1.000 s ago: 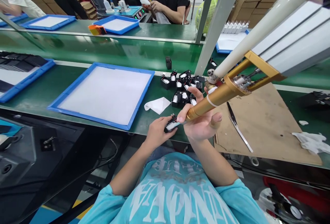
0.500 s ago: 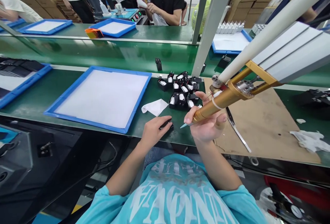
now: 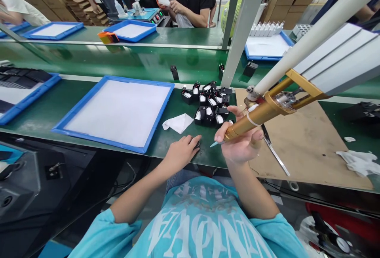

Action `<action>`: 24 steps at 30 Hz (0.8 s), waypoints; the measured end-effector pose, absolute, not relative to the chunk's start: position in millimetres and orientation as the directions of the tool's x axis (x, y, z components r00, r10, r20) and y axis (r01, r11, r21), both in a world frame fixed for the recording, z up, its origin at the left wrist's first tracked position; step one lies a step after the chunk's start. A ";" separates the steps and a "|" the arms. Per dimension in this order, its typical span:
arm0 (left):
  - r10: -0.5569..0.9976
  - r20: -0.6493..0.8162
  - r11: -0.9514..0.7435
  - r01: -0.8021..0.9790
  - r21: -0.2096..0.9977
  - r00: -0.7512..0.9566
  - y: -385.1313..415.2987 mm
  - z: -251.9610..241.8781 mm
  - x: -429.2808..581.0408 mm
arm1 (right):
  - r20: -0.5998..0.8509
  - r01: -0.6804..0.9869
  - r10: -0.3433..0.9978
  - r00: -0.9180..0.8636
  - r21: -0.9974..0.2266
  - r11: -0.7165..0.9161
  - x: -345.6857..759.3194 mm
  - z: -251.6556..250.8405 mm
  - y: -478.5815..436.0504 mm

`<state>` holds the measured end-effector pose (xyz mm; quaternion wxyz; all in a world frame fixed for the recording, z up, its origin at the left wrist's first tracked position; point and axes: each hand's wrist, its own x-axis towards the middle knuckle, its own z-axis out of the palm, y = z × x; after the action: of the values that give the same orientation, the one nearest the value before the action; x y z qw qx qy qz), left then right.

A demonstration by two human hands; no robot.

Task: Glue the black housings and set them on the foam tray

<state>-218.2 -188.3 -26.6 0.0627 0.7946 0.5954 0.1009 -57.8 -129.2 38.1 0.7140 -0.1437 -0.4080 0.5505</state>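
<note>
My left hand [image 3: 181,151] curves over a small black part [image 3: 197,145] on the green bench [image 3: 210,155], with its fingers closed on it. Most of that part is hidden beneath the fingers. My right hand [image 3: 239,143] grips a gold-coloured dispensing gun [image 3: 246,122], its light blue tip [image 3: 214,144] pointing down and left, apart from the left hand. Just beyond both hands lies a cluster of black plug casings [image 3: 211,103] with white insides and thin wires. A white cloth [image 3: 178,123] rests left of the cluster.
A blue-rimmed tray [image 3: 150,131] with a white lining sits to the left. Tweezers [image 3: 277,155] lie on a brown board [image 3: 299,143] at the right. Behind the bench runs a green belt [image 3: 127,62] carrying black casings [image 3: 174,72]. A metal post [image 3: 237,36] rises beyond the cluster.
My left hand has shifted slightly right and flattened over the black part, covering more of it. The dispensing gun has moved slightly right. Casings on the belt have travelled left.
</note>
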 end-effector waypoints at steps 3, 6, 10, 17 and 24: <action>0.971 0.073 -0.237 0.906 0.351 0.226 -183.8 -26.4 -230.4 | 0.421 -0.673 0.905 0.066 -0.650 0.352 -56.5 37.7 -129.7; 0.986 0.168 -0.074 0.878 0.472 -0.008 -177.8 -24.6 -265.5 | 0.424 -0.680 0.904 0.065 -0.644 0.350 -53.5 36.9 -130.8; 0.911 0.196 0.262 0.877 0.403 -0.362 -168.0 -12.0 -343.9 | 0.405 -0.665 0.913 0.056 -0.667 0.337 -48.4 35.7 -132.4; 0.893 0.084 0.431 0.894 0.119 -0.442 -166.9 -8.9 -401.2 | 0.400 -0.648 0.915 0.057 -0.682 0.339 -45.2 33.5 -129.1; 0.909 0.023 0.411 0.904 0.119 -0.416 -188.9 -12.5 -378.0 | 0.363 -0.618 0.928 0.085 -0.712 0.335 -40.2 31.8 -127.8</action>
<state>-378.0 -188.9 -12.5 0.0228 0.5398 0.8396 0.0565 -40.2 -127.8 31.8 0.7109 -0.1928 -0.4025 0.5436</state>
